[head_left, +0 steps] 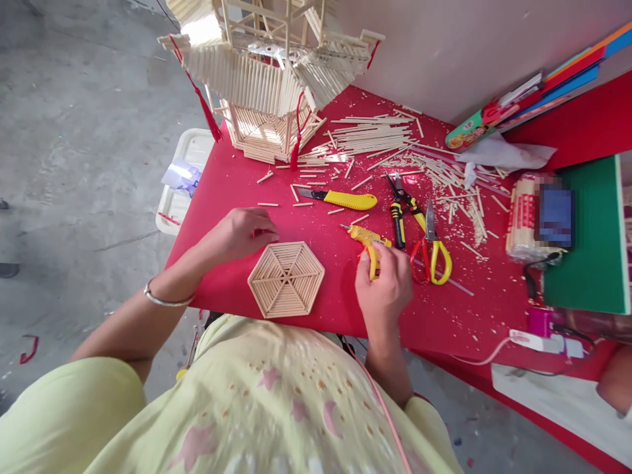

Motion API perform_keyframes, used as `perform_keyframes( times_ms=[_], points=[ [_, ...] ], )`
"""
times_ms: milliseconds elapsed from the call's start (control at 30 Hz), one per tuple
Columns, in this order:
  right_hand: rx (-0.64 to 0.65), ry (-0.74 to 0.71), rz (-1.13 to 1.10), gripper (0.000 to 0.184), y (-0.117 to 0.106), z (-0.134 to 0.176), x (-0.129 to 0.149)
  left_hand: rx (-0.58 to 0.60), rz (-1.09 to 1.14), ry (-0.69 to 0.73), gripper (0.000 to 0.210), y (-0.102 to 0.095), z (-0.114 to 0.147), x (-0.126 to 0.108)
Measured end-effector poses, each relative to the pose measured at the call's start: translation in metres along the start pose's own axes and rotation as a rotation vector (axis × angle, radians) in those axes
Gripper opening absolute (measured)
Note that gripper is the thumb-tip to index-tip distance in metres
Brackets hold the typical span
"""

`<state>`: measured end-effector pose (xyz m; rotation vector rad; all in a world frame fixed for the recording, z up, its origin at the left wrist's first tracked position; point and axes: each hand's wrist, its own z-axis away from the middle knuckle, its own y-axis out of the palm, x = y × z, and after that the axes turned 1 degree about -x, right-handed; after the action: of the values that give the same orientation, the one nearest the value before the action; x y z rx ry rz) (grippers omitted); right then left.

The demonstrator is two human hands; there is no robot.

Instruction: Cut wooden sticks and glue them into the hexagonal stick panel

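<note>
Close to the table's near edge lies a flat hexagonal panel [286,280] made of thin wooden sticks, with spokes meeting at its centre. My left hand [241,230] rests just beyond its upper left corner, fingers curled and drawn together; whatever they may pinch is too small to make out. To the right of the panel, my right hand [388,273] is closed around a yellow hot glue gun [368,238], whose nozzle points left. A yellow utility knife [348,199] lies above the glue gun. Black-and-yellow cutting pliers [399,220] and scissors [437,257] lie to the right.
A pagoda-like stick model [266,85] with red tassels stands at the back left of the red table [222,197]. Loose sticks [370,136] and cut bits spread across the back. Bundled sticks [522,217] and a power strip [533,340] lie right; a white tray [168,224] sits left.
</note>
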<state>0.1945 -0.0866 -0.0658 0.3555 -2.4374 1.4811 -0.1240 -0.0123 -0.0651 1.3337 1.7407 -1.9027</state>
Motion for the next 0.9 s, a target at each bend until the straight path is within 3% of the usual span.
perform_keyframes(
  times_ms=[133,300,433,567,733,900],
  points=[
    [0.100,0.136,0.140,0.034,-0.002,0.000,-0.021,0.215,-0.022,0.052,0.016,0.004,-0.028,0.004],
    [0.212,0.360,0.085,0.037,0.003,-0.002,-0.026,0.320,-0.093,0.040,0.017,0.011,-0.040,0.000],
    [0.378,0.398,0.069,0.039,0.000,-0.012,-0.029,0.352,-0.090,0.036,0.019,0.012,-0.041,-0.005],
    [0.435,0.449,0.086,0.038,-0.005,-0.018,-0.033,0.306,-0.062,0.029,0.019,0.014,-0.039,-0.006],
    [0.388,0.635,-0.392,0.050,-0.009,-0.008,-0.030,0.213,0.171,-0.134,0.017,0.003,-0.041,0.004],
    [0.428,0.620,-0.732,0.045,0.000,0.006,-0.001,0.209,0.399,-0.348,0.025,-0.013,-0.044,0.015]
  ],
)
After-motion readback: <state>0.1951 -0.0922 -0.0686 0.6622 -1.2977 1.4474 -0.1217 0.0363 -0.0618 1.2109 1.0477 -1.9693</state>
